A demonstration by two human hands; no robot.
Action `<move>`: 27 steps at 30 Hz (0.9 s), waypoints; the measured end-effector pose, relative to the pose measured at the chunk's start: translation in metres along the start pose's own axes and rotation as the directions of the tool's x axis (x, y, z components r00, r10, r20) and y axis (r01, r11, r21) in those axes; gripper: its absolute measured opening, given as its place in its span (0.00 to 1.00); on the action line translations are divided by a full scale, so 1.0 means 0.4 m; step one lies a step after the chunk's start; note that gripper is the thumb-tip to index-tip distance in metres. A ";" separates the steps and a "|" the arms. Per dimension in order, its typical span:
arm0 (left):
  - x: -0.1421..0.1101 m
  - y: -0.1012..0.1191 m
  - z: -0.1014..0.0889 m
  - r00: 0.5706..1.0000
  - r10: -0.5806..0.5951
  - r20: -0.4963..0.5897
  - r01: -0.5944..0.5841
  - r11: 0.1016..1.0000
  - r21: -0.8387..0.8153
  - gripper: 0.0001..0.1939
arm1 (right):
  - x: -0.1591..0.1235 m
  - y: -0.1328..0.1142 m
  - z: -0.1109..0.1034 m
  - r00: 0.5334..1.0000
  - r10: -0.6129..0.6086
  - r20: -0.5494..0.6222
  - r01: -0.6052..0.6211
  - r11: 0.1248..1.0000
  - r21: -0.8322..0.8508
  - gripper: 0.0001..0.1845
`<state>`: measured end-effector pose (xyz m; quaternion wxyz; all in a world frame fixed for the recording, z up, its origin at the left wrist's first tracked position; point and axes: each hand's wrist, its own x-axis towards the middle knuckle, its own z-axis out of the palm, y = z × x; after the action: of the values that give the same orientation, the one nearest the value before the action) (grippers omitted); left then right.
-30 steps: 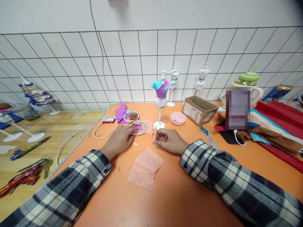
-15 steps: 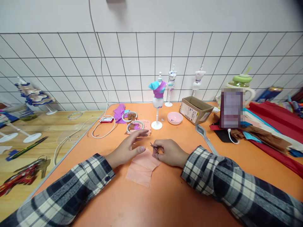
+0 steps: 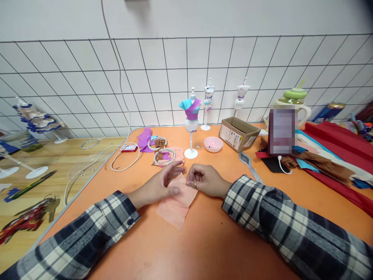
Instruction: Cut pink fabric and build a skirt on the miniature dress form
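A thin peach sheet [image 3: 173,213], like crepe paper, lies creased on the orange table, its upper part raised between my hands. My right hand [image 3: 206,179] is closed, with thumb and forefinger pinching the sheet's right edge. The small dark pointed tool seen in this hand earlier is hidden now. My left hand [image 3: 159,186] is at the sheet's left side, fingers apart and thumb over it; whether it touches the sheet I cannot tell. Beyond the hands stands a small white dress form [image 3: 191,124] wrapped in turquoise and purple strips.
Tape rolls [image 3: 164,156] and purple scraps [image 3: 145,140] lie behind my left hand. A pink bowl [image 3: 213,144], a cardboard box [image 3: 239,134] and grey-handled scissors [image 3: 249,165] are back right. A phone [image 3: 281,132] stands near coloured sheets [image 3: 335,140]. Keys [image 3: 49,206] lie left.
My left hand has come from beside the tape rolls to the peach sheet and spread its fingers. My right hand has moved onto the sheet's edge. The sheet's upper part has risen.
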<state>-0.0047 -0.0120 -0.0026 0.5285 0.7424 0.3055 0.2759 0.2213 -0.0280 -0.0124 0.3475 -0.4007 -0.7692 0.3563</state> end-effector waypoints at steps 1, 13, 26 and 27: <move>0.000 0.000 0.007 0.999 -0.039 -0.005 0.039 0.998 0.054 0.49 | 0.002 0.000 -0.002 0.999 -0.006 -0.045 0.010 0.997 0.082 0.10; -0.012 0.023 0.022 0.965 -0.241 0.107 0.259 0.942 -0.213 0.18 | 0.017 -0.006 -0.003 0.910 0.133 -0.394 0.090 0.862 0.498 0.21; 0.005 0.042 0.012 0.961 -0.266 0.079 0.272 0.848 -0.455 0.12 | 0.020 0.023 -0.034 0.866 0.248 -0.435 -0.027 0.891 0.454 0.21; 0.007 0.038 0.004 0.962 -0.272 0.027 0.253 0.846 -0.469 0.13 | 0.016 0.020 -0.040 0.924 0.228 -0.305 -0.052 0.869 0.491 0.22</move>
<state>0.0006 -0.0147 0.0117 0.7184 0.5384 0.3388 0.2815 0.2346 -0.0146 -0.0093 0.5401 -0.4164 -0.5516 0.4802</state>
